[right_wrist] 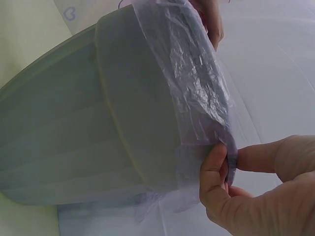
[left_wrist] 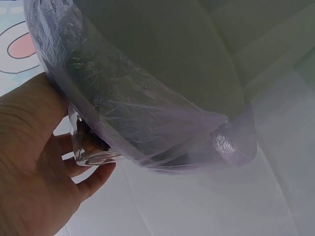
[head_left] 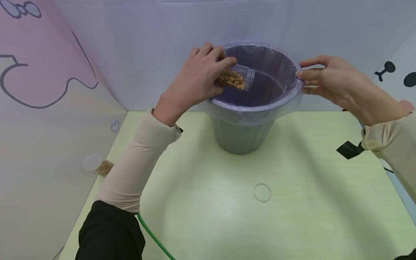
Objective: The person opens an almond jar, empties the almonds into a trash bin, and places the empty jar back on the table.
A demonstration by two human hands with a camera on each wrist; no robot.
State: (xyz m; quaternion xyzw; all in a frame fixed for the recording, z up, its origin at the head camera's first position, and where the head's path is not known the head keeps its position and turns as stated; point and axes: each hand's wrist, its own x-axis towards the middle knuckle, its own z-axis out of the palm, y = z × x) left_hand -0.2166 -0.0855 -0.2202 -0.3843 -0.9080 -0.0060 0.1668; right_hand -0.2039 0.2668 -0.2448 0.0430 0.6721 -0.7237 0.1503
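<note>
A grey bin lined with a thin purple bag stands at the back of the pale green table. My left hand grips a clear plastic cup of brown nuts, tipped on its side over the bin's left rim with its mouth pointing into the bin. In the left wrist view the cup shows between my left hand's fingers and the bag-covered rim. My right hand pinches the bin's right rim; thumb and fingers clamp the bag against the bin's edge.
A second clear cup with brown contents lies on its side at the table's left edge by the wall. A clear ring-shaped lid lies on the table in front of the bin. A green cable runs under my left arm. Printed walls close in left and behind.
</note>
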